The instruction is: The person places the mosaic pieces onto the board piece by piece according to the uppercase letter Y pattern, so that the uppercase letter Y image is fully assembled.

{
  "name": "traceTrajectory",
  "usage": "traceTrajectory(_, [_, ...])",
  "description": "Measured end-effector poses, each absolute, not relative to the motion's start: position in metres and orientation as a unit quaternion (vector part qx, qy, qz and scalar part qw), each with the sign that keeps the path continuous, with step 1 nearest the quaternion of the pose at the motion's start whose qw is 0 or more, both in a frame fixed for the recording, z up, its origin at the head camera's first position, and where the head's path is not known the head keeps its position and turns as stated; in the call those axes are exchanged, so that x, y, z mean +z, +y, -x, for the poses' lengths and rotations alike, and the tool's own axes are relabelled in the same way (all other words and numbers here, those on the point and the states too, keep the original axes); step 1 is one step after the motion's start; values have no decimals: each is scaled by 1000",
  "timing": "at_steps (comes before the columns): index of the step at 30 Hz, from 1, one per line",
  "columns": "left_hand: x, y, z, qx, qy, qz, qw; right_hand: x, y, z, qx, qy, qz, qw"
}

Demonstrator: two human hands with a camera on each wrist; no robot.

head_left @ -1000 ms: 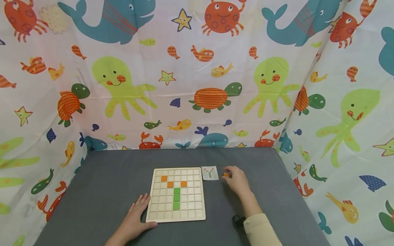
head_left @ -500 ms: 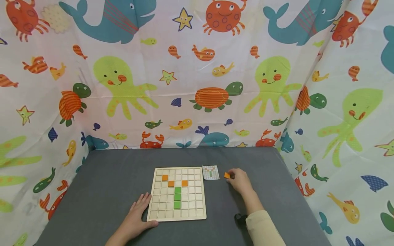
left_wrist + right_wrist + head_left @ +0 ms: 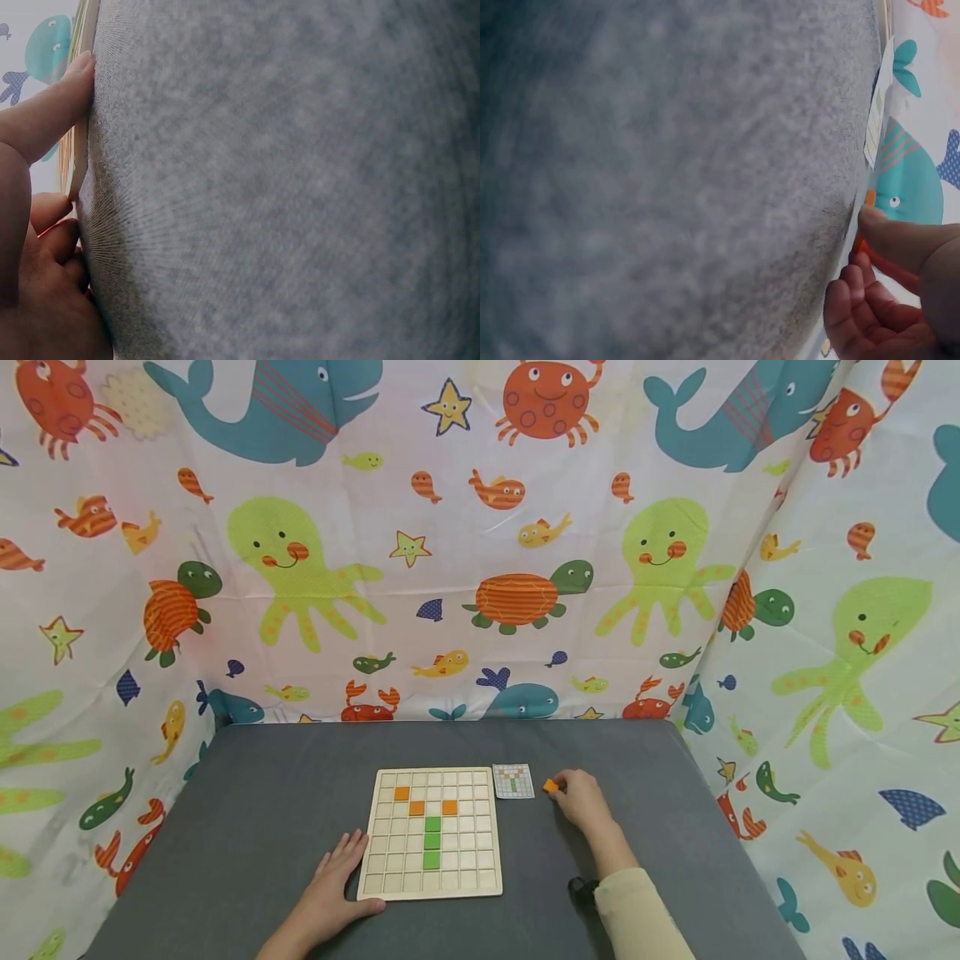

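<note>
A square wooden grid board [image 3: 397, 883] lies on the grey table. Several orange tiles, such as one orange tile [image 3: 402, 793], and a column of green tiles [image 3: 432, 842] sit in its cells. My left hand [image 3: 333, 883] rests at the board's near left corner, fingers along the left side and thumb at the front edge; in the left wrist view the thumb [image 3: 64, 101] touches the board's rim. To the right of the board, my right hand [image 3: 583, 800] pinches an orange tile [image 3: 551, 786], partly hidden by the fingers. The right wrist view shows that tile [image 3: 870, 198] behind the thumb.
A small printed card [image 3: 513, 782] with a grid pattern lies against the board's far right corner. A dark strap-like thing [image 3: 582, 891] is at the right sleeve's cuff. A curtain [image 3: 450, 552] printed with sea animals rises behind the table [image 3: 262, 793] and at both sides.
The orange tile has turned between my right fingers and shifted slightly, first rightward, then a little back left. My left hand and the board stay in place.
</note>
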State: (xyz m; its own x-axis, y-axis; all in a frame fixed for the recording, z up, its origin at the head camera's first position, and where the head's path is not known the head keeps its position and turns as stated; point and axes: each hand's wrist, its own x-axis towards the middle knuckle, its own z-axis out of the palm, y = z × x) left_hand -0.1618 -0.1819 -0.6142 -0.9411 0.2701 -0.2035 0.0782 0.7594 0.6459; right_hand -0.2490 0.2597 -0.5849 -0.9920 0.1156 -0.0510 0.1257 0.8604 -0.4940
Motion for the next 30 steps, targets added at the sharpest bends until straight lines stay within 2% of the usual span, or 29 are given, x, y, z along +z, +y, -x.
traceTrajectory(10, [-614,-182,161,327,929,-87,148,-567,232,252,-277,960,-4,-30])
traceTrajectory(30, [-612,-181,162,339,925,-90,145,-569,150,257,-221,971,96,-3])
